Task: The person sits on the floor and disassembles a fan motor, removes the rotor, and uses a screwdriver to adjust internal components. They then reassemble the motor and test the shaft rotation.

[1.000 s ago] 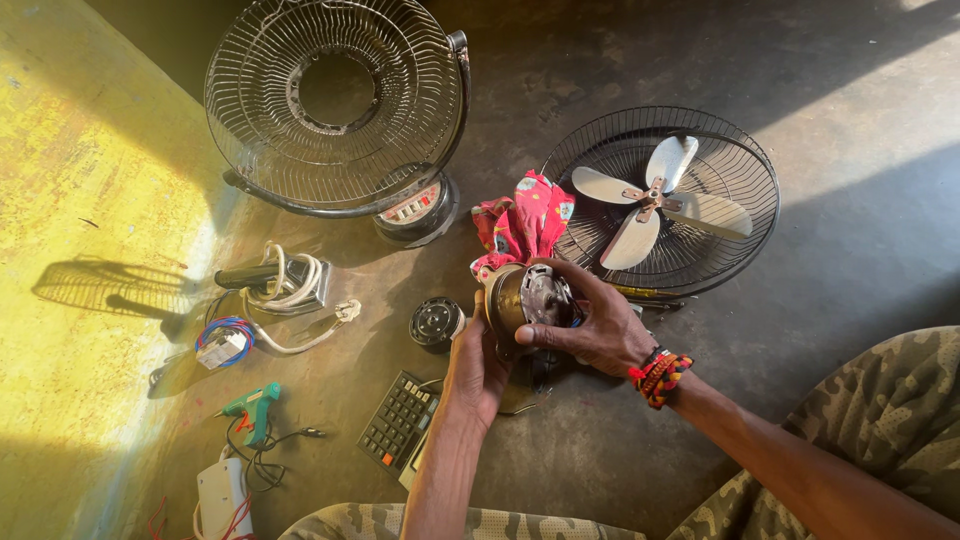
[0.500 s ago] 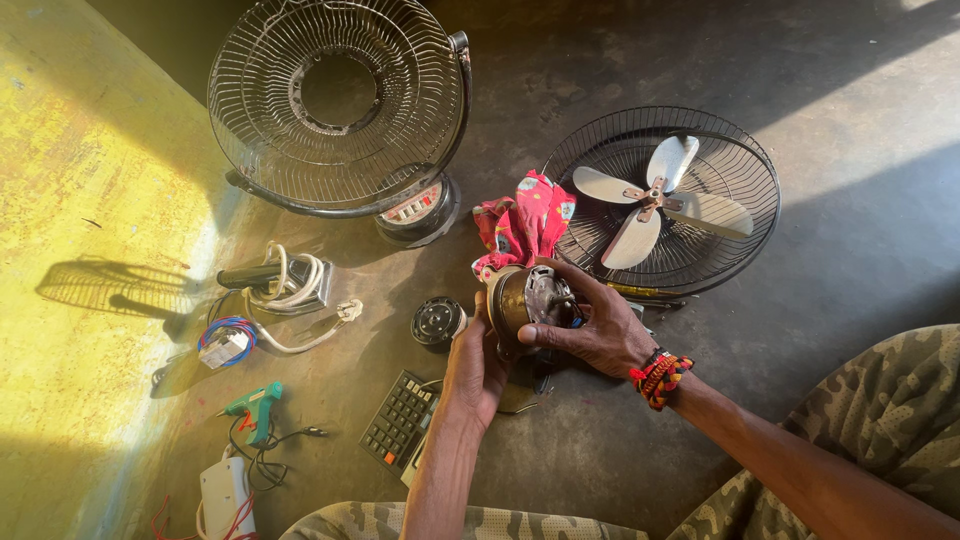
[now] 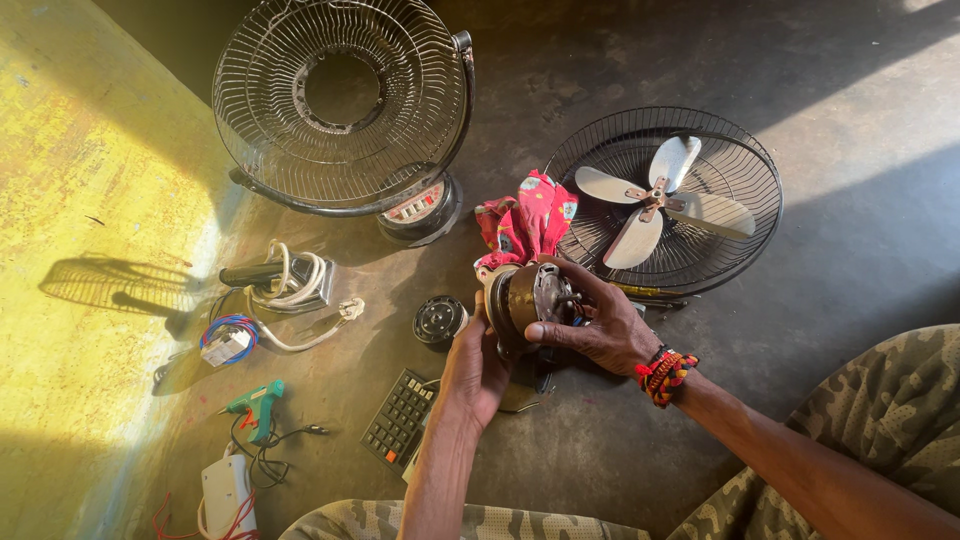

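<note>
Both hands hold a round brass-coloured fan motor above the dark floor. My left hand cups it from below and behind. My right hand, with a beaded band at the wrist, grips its front face with the fingers curled over the metal end. A red patterned cloth sticks up just behind the motor. A small black round cap lies on the floor to the left of the motor.
A wire fan guard on a base stands at the back left. A second guard with a metal blade lies at the right. White cable coil, green glue gun, black calculator and a white box lie at the left. Camouflage trousers fill the lower right.
The motor stays in both hands; my right fingers have shifted slightly over its front face. Nothing else has moved.
</note>
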